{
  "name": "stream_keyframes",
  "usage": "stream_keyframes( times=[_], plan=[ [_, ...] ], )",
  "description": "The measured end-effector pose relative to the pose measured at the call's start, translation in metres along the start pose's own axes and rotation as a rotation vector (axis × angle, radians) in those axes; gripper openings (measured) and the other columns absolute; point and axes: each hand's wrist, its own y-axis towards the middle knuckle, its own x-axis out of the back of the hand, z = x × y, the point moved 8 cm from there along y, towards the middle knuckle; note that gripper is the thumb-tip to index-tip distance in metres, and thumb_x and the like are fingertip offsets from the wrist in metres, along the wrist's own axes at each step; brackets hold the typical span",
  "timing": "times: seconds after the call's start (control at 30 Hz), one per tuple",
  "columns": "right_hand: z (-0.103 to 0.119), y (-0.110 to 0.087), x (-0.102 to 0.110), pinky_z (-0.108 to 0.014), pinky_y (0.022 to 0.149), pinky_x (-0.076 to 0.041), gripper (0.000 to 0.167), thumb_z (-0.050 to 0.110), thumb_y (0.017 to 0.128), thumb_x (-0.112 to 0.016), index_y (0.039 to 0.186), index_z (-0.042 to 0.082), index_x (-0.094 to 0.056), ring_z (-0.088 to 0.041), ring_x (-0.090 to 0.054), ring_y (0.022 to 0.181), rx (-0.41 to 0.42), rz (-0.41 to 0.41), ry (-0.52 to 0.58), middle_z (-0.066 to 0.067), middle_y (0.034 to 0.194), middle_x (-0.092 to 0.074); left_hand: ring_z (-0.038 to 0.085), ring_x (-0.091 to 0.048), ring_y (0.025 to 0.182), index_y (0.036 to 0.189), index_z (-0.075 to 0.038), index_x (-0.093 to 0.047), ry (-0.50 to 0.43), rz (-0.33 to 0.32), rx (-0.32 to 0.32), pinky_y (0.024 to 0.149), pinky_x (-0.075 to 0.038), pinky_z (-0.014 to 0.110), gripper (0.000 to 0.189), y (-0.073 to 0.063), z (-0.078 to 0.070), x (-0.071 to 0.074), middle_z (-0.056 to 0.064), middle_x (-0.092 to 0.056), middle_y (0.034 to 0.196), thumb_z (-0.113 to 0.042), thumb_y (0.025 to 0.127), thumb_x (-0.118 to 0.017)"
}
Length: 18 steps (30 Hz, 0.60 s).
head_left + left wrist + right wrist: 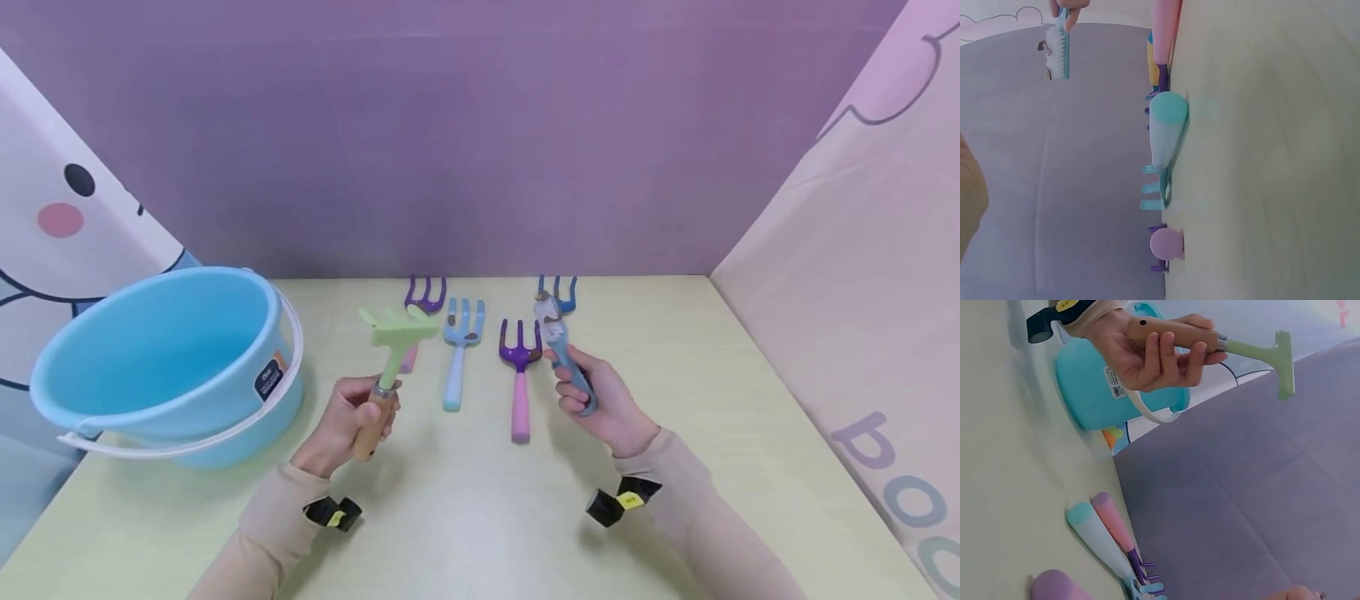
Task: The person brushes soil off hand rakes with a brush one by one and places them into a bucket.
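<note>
My left hand [347, 427] grips the wooden handle of a small hand rake [397, 337] with a light green head, raised above the table. In my right hand [611, 404] is a blue scrub brush [576, 375], its white bristles [1057, 53] carrying brown bits. Between the hands lie a light blue hand fork [456, 367] and a purple hand fork [521, 375] with a pink handle, both with brown marks on the tines. Another purple fork [426, 300] sits behind the rake, and a dark blue fork [567, 302] with a yellow handle [1152, 62] lies behind the brush.
A light blue bucket [247, 421] with a white handle [297, 333] stands on the left of the pale table [465, 517]. A purple backdrop [480, 150] rises at the table's far edge, and printed cloth [840, 333] hangs along the right side.
</note>
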Motion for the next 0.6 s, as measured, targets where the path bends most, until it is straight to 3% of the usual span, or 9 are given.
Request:
stream_keyframes(
  times=[0.33,0.5,0.6],
  plan=[
    [0.005,0.001,0.006,-0.015,0.041,-0.025,0.03,0.032,0.1,-0.028,0.111,0.008,-0.042,-0.006,-0.019,0.048,-0.012,-0.024,0.02,0.005,0.064,-0.042,0.004,-0.055,0.057,0.099,-0.016,-0.07,0.021,0.006,-0.025,0.047,-0.047,0.022,0.021,-0.006,-0.011,0.003,-0.007,-0.066,0.078,-0.029,0.084,-0.064],
    [0.005,0.002,0.007,-0.015,0.041,-0.025,0.029,0.033,0.1,-0.028,0.112,0.009,-0.041,-0.005,-0.019,0.048,-0.015,-0.03,0.028,0.005,0.063,-0.043,0.006,-0.057,0.056,0.093,-0.014,-0.071,0.18,-0.068,-0.03,0.046,-0.048,0.025,0.022,-0.01,-0.03,0.006,-0.006,-0.065,0.077,-0.002,0.081,-0.057],
    [0.005,0.003,0.007,-0.015,0.041,-0.025,0.029,0.032,0.1,-0.028,0.111,0.009,-0.041,-0.005,-0.02,0.047,-0.017,-0.026,0.027,0.005,0.063,-0.044,0.007,-0.057,0.057,0.089,-0.011,-0.072,0.268,-0.097,-0.088,0.046,-0.048,0.026,0.027,-0.012,-0.046,0.006,-0.005,-0.063,0.078,0.006,0.077,-0.055]
  ],
)
